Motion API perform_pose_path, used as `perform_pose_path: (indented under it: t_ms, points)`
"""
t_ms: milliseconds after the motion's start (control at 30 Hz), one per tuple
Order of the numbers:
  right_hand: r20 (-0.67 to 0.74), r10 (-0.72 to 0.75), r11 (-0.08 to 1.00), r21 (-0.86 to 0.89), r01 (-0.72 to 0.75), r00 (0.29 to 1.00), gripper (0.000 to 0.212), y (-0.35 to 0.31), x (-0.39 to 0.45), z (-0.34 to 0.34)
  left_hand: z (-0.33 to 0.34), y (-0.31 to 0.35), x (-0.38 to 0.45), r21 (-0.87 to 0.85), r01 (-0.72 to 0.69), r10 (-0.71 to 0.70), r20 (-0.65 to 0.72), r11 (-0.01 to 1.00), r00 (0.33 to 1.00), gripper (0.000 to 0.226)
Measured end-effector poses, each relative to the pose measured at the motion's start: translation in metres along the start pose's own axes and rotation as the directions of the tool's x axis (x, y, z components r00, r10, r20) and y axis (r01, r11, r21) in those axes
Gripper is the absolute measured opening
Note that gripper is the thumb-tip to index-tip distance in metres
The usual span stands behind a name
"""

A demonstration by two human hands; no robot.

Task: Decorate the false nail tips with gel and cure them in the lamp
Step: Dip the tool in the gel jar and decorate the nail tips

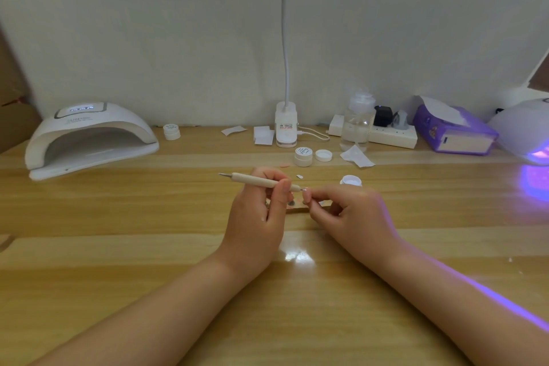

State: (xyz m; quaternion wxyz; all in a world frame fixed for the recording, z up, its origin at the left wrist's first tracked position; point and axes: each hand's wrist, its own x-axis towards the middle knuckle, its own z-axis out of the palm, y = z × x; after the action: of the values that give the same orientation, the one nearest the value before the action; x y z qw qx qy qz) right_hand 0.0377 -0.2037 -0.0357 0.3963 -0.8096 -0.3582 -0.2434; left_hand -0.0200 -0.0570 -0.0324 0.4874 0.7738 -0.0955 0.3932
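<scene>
Fingers: left hand (pixel 255 217) grips dotting pen (pixel 261 181); right hand (pixel 353 214) pinches what is probably a nail tip (pixel 307 195), above desk (pixel 118 217) centre. Step: applying gel. Next: curing, lamp (pixel 89 140) at back-left corner.

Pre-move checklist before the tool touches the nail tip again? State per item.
1. Left hand grips the dotting tool: ok.
2. Right hand pinches the nail tip: ok.
3. Tool point at the nail tip: ok; actual contact: cannot tell.
4. Gel on the tool point: cannot tell, too small.
5. Open gel pot beyond the right hand, lid off: ok.
6. Curing lamp at far left, opening facing the desk: ok; whether it is lit inside: cannot tell.
</scene>
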Motion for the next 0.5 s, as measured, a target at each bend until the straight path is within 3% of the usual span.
perform_pose_path:
  t_ms: [500]
  points:
    - [0.018,-0.006,1.0,0.002,0.006,1.0,0.015,0.0002,-0.0005,-0.0002,-0.0004,-0.0007,-0.0002,0.01,-0.002,0.002,0.003,1.0,1.0,0.011]
